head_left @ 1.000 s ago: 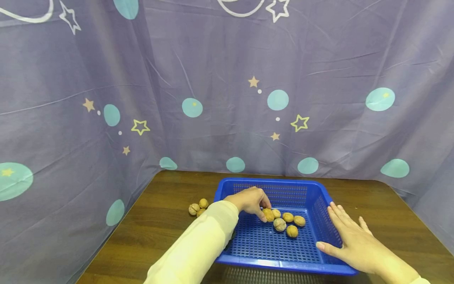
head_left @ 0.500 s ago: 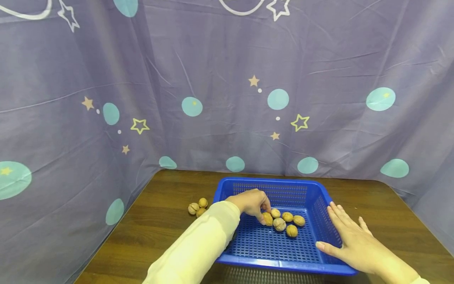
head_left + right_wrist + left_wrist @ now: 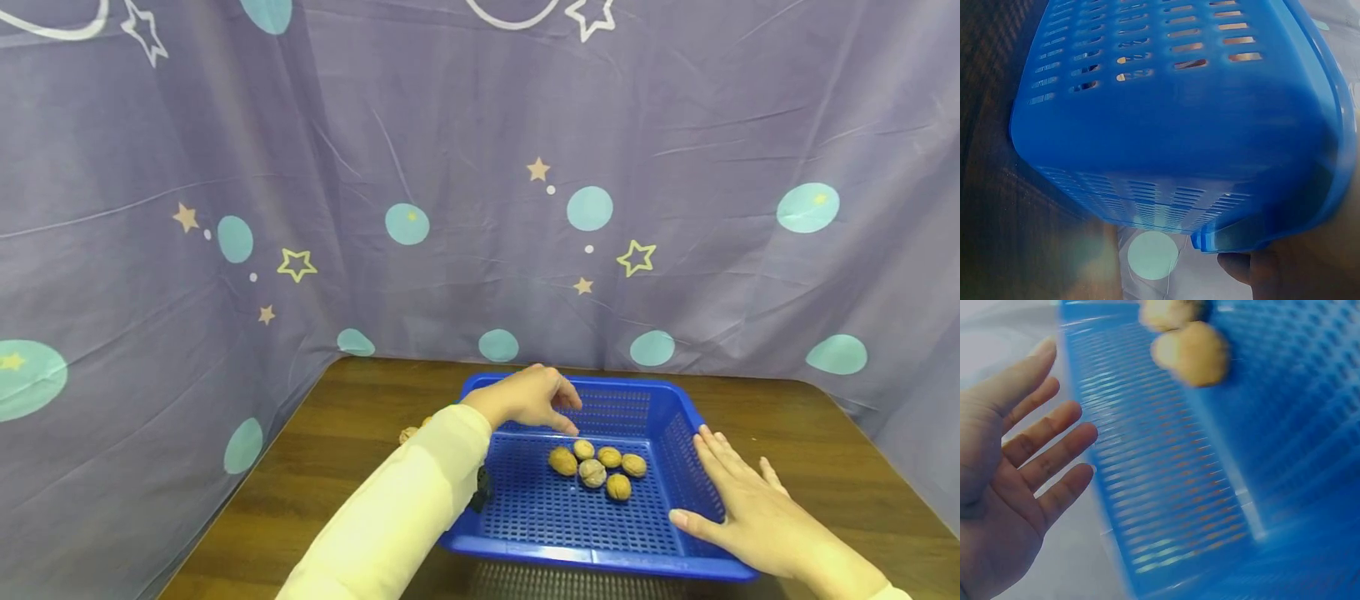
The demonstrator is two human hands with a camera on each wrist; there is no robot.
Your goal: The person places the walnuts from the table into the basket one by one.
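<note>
In the head view a blue plastic basket [image 3: 592, 557] with slotted walls stands on the table. Several walnuts [image 3: 592, 473] lie grouped on its floor, among them a larger brown walnut [image 3: 562, 461] at the group's left end. My left hand [image 3: 534, 398] hovers over the back left of the basket, fingers loosely bent and parted, holding nothing. The left wrist view has the same hand [image 3: 1035, 456] beside the basket wall, with blurred walnuts [image 3: 1200, 355] past it. My right hand [image 3: 750, 512] rests with straight fingers on the basket's right rim.
Left of the basket, a few more walnuts [image 3: 407, 435] lie on the brown wooden table [image 3: 315, 450], partly hidden behind my left sleeve [image 3: 405, 500]. A purple curtain [image 3: 465, 125] with stars and dots hangs behind the table and along its left side.
My left hand has let go of the larger brown walnut, which now lies beside the others in the basket, and has risen up and back from it. The right hand has stayed put.
</note>
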